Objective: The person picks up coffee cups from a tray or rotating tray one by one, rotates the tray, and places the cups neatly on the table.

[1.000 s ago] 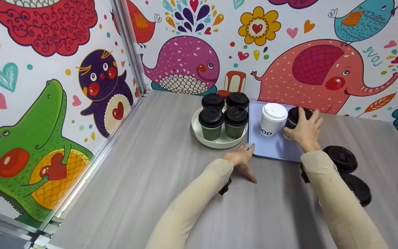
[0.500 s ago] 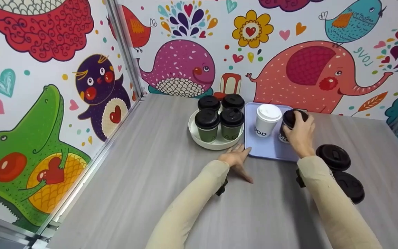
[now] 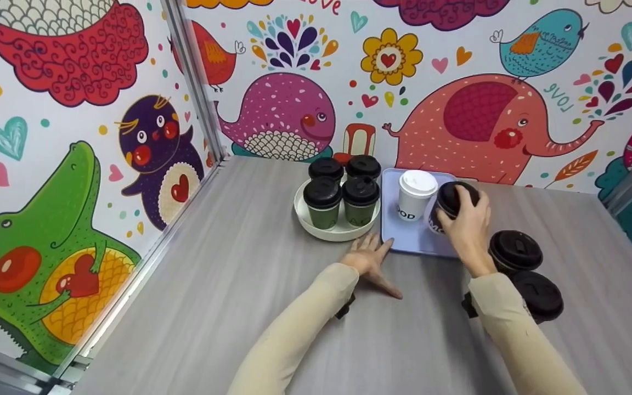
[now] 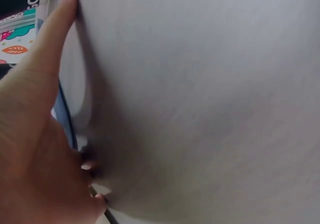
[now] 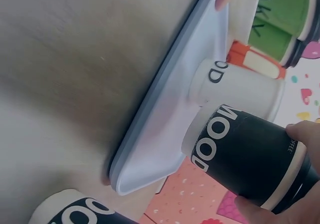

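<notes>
My right hand point(image 3: 467, 233) grips a dark paper coffee cup point(image 5: 245, 159) near its black lid, thumb on one side and fingers on the other. The cup is marked MOOD and stands, leaning slightly, at the right of a pale blue tray point(image 3: 412, 244). Close on its left is a white lidded cup point(image 3: 416, 200), upright on the tray. My left hand point(image 3: 368, 260) lies with fingers spread on the table, fingertips at the tray's front left corner and thumb pointing toward me. My right hand covers part of the dark cup in the head view.
Left of the tray stands a round white dish point(image 3: 331, 236) bearing several green cups point(image 3: 324, 214) with black lids. Two more black-lidded cups, one at the back point(image 3: 515, 249) and one nearer point(image 3: 536, 296), stand beside my right forearm. A patterned wall point(image 3: 294, 115) borders the table.
My right hand's spread fingers have drawn in around the top of the dark cup, which now leans a little. The left hand stays by the tray corner. The head view has shifted slightly.
</notes>
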The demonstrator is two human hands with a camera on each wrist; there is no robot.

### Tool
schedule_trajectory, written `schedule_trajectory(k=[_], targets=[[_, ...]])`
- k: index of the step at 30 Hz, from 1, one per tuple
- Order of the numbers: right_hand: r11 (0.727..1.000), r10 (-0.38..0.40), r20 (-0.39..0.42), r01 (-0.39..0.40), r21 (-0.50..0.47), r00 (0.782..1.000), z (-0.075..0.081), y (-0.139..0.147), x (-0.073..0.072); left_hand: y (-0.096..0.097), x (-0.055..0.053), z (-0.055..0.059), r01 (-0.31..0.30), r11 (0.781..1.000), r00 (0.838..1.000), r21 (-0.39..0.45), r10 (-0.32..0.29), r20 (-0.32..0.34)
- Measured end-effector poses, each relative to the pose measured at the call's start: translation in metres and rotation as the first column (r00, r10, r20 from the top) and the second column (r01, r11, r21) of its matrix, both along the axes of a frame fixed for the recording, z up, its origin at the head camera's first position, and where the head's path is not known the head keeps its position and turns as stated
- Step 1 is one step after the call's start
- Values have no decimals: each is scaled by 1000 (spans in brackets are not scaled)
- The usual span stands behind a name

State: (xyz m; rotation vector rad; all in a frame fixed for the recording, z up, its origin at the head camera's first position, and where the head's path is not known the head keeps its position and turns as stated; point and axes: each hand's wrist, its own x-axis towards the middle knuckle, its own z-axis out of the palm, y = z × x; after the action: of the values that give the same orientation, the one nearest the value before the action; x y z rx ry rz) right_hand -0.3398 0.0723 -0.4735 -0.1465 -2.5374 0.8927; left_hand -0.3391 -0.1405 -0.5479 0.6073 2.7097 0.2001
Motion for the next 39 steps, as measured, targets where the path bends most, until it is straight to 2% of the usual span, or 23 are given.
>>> schedule_trajectory(k=[1, 5, 13, 19, 28, 39], targets=[[1000, 1, -5, -1, 2, 1000, -1, -1, 4, 0, 1, 0, -6, 1000, 1000, 0, 6, 2], [1000, 6, -37, -5, 13, 999, -2, -7, 23, -5, 14, 19, -24, 999, 999, 40, 23, 37], [999, 25, -117, -19, 51, 993, -10, -12, 58, -6, 10, 19, -46, 997, 998, 62, 43, 56], [997, 31, -73, -26, 71, 997, -17, -12, 74, -8, 19, 29, -34, 997, 999, 70, 32, 30], [995, 22, -33, -19, 96, 999, -25, -6, 87, -3, 24, 31, -27, 998, 999, 61, 26, 23], [993, 18, -33, -14, 121, 999, -32, -2, 88, -2, 28, 32, -17, 998, 1000, 66, 16, 15]])
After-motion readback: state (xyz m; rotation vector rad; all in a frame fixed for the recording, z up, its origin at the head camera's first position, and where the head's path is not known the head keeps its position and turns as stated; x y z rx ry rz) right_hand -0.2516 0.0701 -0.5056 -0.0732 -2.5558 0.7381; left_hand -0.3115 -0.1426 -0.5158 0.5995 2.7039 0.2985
